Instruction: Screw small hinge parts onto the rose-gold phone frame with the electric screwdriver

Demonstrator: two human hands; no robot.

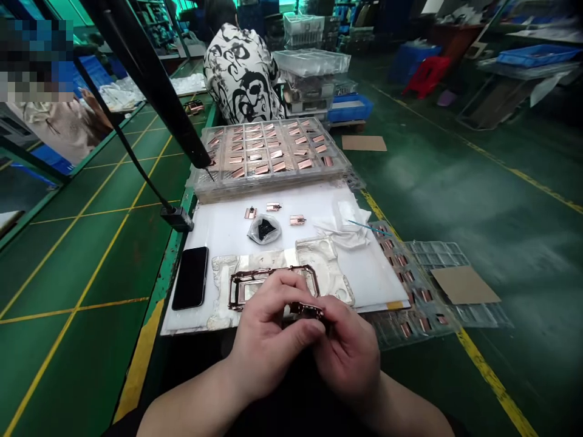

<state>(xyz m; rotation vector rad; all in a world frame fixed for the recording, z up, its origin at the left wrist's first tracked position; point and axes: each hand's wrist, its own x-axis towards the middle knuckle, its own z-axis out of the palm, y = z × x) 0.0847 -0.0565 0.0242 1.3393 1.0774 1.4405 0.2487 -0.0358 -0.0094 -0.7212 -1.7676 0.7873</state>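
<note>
My left hand (pixel 271 337) curls over a rectangular copper-coloured metal frame (pixel 241 290) and holds it just above a silvery moulded liner (pixel 325 267). My right hand (pixel 348 358) pinches a small dark metal piece (pixel 307 311) at the frame's near edge, close to my left thumb. I cannot tell whether that piece is separate from the frame. Several small copper plates (pixel 273 207) lie on a white sheet (pixel 364 285) beyond my hands, beside a small clear bag of black parts (pixel 264 229).
A black phone (pixel 190 278) lies left of the liner. Behind the sheet stands a clear tray of copper plates (pixel 268 152). A white cloth and blue-tipped swab sit right, above a clear blister tray (pixel 437 291). A black stand arm crosses left. A co-worker in a patterned top sits beyond.
</note>
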